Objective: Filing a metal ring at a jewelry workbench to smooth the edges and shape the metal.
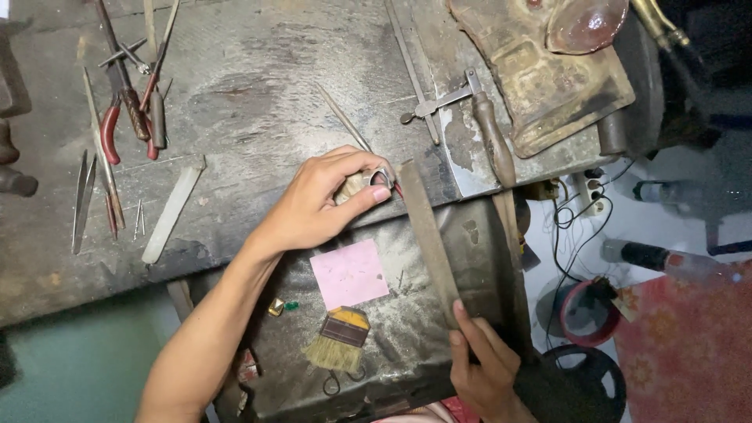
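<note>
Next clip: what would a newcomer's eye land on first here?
At centre, the left hand pinches a metal ring at the edge of the worn workbench, with a long flat file laid against it, held low by the right hand. Below lie a pink paper square and a small brush; red-handled pliers sit far left.

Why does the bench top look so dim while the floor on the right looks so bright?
Head view: the worn bench sits in soft, dull light, the white floor beyond its edge glares, the left hand holding a ring is sharp, and the right hand on the long file is slightly shadowed.
</note>
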